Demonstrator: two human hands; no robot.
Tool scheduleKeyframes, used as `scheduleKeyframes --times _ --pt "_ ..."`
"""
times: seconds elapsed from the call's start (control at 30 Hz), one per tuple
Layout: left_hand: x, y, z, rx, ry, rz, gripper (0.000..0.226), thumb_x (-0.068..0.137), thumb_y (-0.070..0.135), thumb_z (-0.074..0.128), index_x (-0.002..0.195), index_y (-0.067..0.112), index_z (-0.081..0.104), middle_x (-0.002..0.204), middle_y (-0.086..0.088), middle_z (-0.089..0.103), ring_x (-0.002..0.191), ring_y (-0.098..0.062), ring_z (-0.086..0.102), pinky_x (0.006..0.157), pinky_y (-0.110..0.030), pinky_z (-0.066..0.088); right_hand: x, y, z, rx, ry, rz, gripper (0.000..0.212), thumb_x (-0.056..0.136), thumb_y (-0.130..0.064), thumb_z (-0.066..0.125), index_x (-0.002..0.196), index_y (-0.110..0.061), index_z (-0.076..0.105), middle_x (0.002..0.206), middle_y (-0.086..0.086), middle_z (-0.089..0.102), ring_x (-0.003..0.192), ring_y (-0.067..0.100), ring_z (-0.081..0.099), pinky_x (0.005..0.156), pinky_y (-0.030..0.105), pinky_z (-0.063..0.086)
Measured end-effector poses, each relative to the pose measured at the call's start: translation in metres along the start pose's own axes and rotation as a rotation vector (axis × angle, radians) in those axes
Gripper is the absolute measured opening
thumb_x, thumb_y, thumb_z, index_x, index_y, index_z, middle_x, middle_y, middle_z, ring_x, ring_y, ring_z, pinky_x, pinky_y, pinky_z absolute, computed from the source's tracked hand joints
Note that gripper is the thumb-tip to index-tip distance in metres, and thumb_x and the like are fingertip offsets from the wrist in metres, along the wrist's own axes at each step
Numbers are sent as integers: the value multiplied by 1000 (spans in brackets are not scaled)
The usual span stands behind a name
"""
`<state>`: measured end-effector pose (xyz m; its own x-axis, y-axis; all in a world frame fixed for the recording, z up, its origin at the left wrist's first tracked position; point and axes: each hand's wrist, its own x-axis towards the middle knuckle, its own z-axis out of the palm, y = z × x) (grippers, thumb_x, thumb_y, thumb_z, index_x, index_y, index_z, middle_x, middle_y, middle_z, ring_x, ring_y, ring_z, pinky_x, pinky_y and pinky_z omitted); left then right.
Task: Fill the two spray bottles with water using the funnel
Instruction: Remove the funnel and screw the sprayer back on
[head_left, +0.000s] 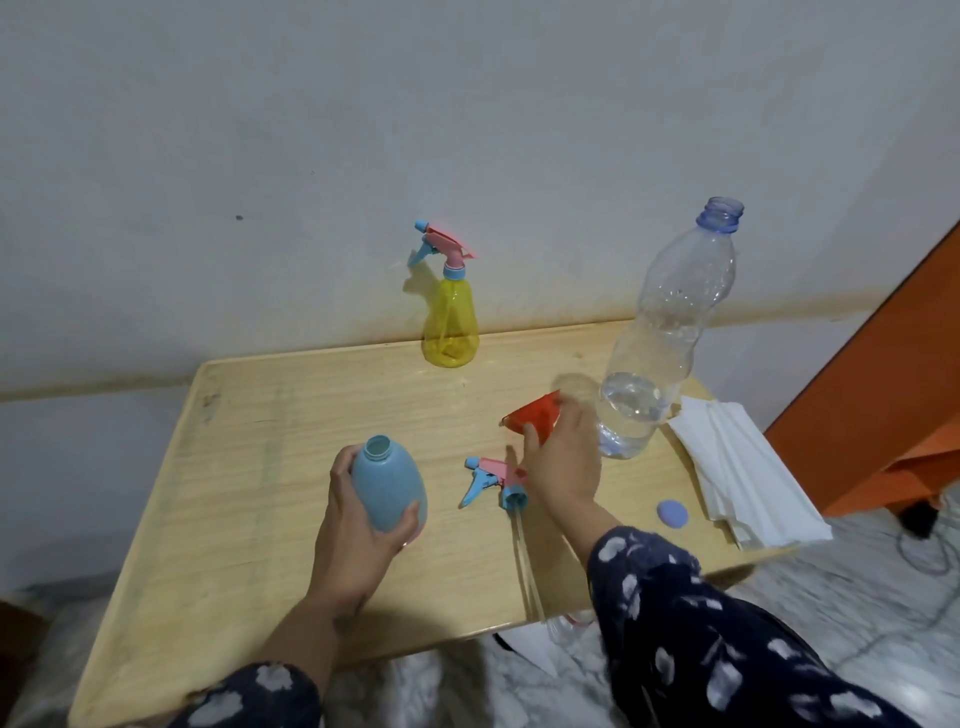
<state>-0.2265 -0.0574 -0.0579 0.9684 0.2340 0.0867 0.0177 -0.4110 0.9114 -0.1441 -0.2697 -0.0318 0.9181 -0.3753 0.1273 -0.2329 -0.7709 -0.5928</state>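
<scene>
My left hand (358, 525) grips the blue spray bottle (390, 483), which stands upright on the table with its neck uncapped. Its pink and blue spray head (493, 480) lies on the table to the right, dip tube pointing toward me. My right hand (563, 462) is closed around the red funnel (535, 413), which lies on its side. The yellow spray bottle (450, 322) stands at the back edge with its spray head on. A large clear water bottle (660, 338), uncapped and partly filled, stands just right of the funnel.
The wooden table (291, 415) stands against a white wall. A stack of white paper napkins (743, 467) lies at the right edge, with a blue bottle cap (672, 513) beside it. An orange piece of furniture (893, 389) stands to the right.
</scene>
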Motion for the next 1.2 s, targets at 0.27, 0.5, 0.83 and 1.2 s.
scheduleKeyframes --times 0.27,0.5,0.83,1.2 --pt "-2 3 -2 13 -3 21 91 77 26 78 114 70 8 127 12 35 102 -19 52 74 -34 54 -10 2 5 19 -512 197 66 82 -46 64 137 -14 46 131 5 56 103 20 59 75 27 44" --pt "3 8 -10 31 -55 22 90 77 32 79 121 73 11 133 13 39 110 -18 51 83 -41 55 -2 -11 -3 136 -545 282 11 80 -21 71 87 -14 65 85 6 69 73 18 65 71 30 56" --pt "11 27 -37 108 -223 38 82 64 45 76 131 57 32 129 16 50 108 -12 54 86 -31 49 25 -118 -77 821 -260 169 28 78 -22 77 92 -17 53 97 14 69 79 25 72 63 34 56" --pt "21 69 -61 78 -260 78 85 58 59 69 132 61 27 125 14 54 101 -14 60 82 -40 56 20 -210 -129 968 5 -79 34 82 -21 73 108 -16 50 84 -2 62 56 1 63 40 12 43"
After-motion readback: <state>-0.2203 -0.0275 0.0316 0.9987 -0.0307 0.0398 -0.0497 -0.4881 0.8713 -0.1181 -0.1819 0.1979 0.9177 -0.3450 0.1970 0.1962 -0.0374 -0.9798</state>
